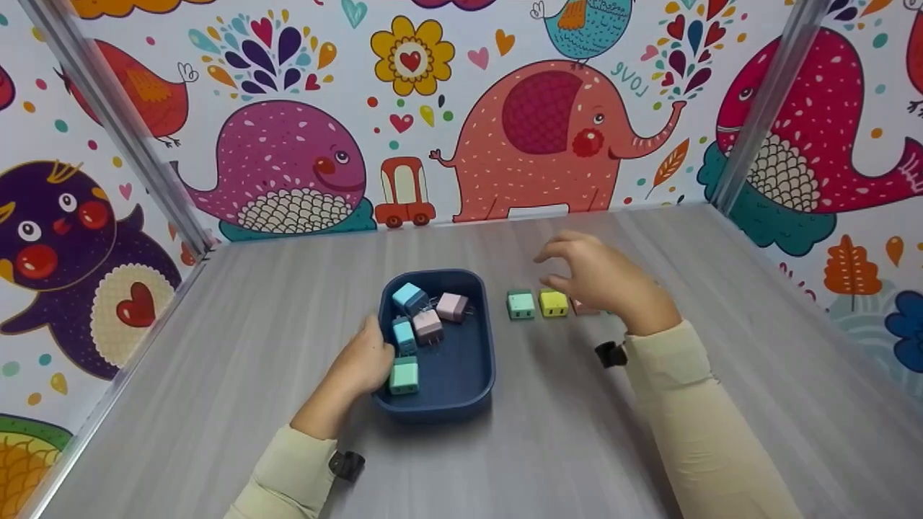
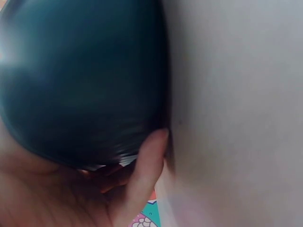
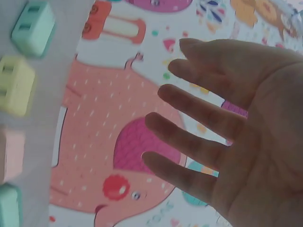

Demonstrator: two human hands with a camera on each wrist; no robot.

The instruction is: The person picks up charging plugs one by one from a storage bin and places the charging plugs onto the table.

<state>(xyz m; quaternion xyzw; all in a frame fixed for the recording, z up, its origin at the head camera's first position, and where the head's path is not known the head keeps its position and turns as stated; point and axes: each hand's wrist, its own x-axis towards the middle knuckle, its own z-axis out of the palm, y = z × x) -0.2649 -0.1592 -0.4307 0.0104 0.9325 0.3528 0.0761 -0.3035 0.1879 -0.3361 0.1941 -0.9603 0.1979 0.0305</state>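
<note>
Cartoon wall behind blue bin and chargers

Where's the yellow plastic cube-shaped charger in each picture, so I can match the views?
Head: right of centre, the yellow plastic cube-shaped charger sits beside a mint-green cube-shaped charger.
Left wrist: not in this picture.
Right wrist: left edge, above mid-height, between that mint-green charger and a pink cube-shaped one.
Shared landmark: coral elephant picture, in head and right wrist only.

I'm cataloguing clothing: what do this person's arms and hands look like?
The left sleeve and right sleeve are plain pale beige. A small black device sits by the left cuff, another by the right cuff. The left hand and right hand are gloveless, with no rings visible.
</note>
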